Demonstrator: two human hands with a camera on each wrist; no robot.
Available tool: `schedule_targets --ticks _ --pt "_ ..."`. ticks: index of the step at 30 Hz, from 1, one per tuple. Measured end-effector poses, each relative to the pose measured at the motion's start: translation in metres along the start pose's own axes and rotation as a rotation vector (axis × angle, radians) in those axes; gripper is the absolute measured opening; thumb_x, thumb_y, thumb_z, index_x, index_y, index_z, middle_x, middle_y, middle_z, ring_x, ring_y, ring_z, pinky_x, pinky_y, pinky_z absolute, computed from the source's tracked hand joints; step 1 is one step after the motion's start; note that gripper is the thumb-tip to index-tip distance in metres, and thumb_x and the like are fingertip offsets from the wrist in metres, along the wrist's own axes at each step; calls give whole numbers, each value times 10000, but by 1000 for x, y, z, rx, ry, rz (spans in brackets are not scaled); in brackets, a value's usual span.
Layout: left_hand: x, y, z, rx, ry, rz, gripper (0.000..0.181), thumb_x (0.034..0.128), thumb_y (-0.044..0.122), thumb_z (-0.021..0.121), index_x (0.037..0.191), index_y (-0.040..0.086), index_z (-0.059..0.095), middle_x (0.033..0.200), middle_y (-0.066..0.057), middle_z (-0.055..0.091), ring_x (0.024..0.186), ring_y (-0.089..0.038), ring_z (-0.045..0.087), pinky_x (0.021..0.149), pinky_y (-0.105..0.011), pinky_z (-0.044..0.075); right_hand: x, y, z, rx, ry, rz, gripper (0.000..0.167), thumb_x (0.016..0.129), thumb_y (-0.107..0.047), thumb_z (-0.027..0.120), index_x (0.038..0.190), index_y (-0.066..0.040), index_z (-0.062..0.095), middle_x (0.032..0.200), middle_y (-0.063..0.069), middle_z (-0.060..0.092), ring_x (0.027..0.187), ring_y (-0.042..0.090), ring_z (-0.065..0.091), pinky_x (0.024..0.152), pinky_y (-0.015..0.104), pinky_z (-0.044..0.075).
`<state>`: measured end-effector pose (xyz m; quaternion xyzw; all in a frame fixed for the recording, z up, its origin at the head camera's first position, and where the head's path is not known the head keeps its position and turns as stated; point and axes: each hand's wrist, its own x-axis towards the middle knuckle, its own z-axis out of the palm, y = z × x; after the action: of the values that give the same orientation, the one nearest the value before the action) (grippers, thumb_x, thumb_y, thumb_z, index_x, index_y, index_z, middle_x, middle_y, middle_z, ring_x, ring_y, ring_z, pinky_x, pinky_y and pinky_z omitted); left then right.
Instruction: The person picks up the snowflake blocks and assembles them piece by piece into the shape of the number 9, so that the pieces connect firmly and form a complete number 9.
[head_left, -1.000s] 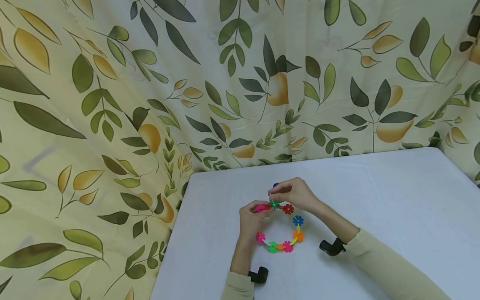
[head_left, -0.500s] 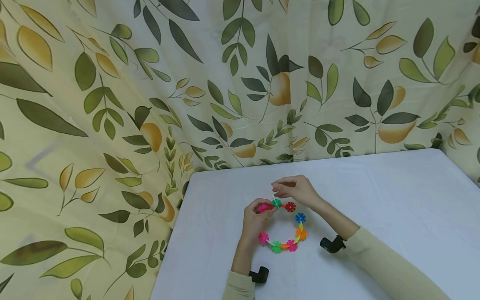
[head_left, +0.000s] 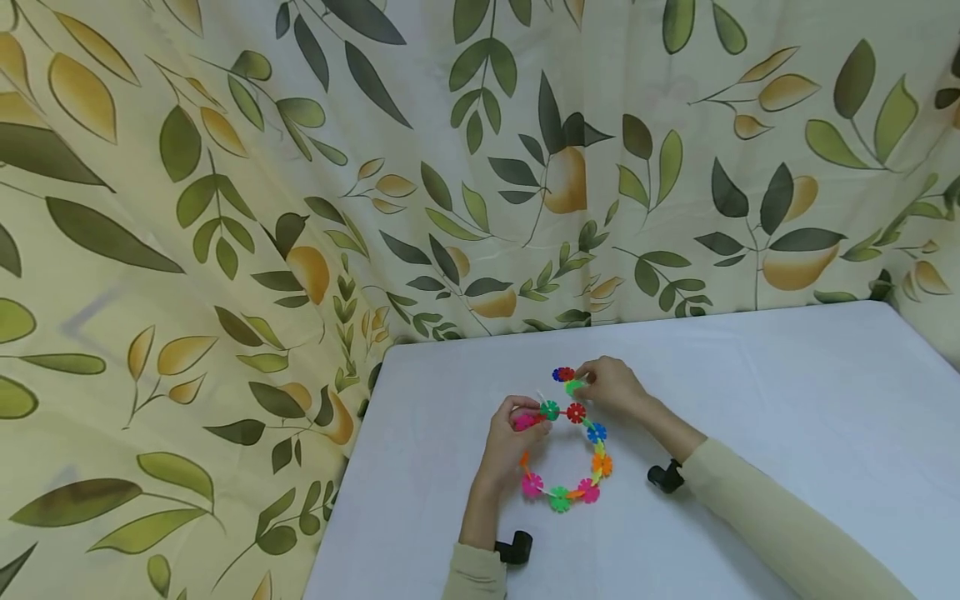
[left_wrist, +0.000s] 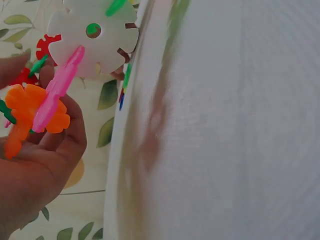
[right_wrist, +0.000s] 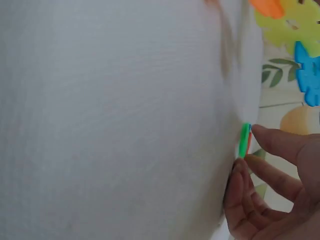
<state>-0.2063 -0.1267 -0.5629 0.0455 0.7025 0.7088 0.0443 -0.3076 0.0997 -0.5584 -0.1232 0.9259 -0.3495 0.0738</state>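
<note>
My left hand (head_left: 512, 446) holds a ring of interlocked, notched flower discs (head_left: 602, 465), pinching it near a pink disc (head_left: 523, 422). In the left wrist view, an orange disc (left_wrist: 30, 107) and a white disc (left_wrist: 107, 50) on this chain stand close to the fingers. The white disc joins near the green disc (head_left: 550, 409) at the ring's far side. Beyond the ring, my right hand (head_left: 613, 387) has its thumb and fingertips at the edges of a loose light-green disc (right_wrist: 244, 140), low at the table. A red disc (head_left: 566, 375) and a blue disc (head_left: 557, 375) lie beside it.
The white-covered table (head_left: 787, 400) extends to both sides. A leaf-patterned curtain (head_left: 450, 208) hangs behind and left of it. Black wrist cameras (head_left: 514, 547) sit on both forearms.
My right hand has left the ring's far edge and moved slightly right, down to the loose discs, which it largely hid before. My left hand keeps hold of the ring, which has shifted slightly.
</note>
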Motion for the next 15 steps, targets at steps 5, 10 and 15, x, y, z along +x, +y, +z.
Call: schedule_targets --ticks 5,10,15 --pt "1 -2 1 5 -11 26 383 926 191 806 1243 96 613 1053 -59 735 870 -203 689 778 -282 579 3 5 6 -44 34 -22 322 874 -211 849 1137 -41 770 1002 115 676 945 291 605 831 459 562" --pt "3 -5 1 72 23 40 354 949 318 790 1211 142 630 940 -15 740 762 -184 604 667 -233 492 0 3 6 -8 73 -42 206 875 -148 837 1041 -40 781 992 101 721 948 295 649 878 495 566" --pt "5 -7 2 113 44 70 417 974 361 753 1260 86 624 862 -26 732 658 -136 513 575 -215 393 -5 0 3 125 101 -84 88 908 -139 810 964 -76 784 877 33 736 814 222 662 753 365 577"
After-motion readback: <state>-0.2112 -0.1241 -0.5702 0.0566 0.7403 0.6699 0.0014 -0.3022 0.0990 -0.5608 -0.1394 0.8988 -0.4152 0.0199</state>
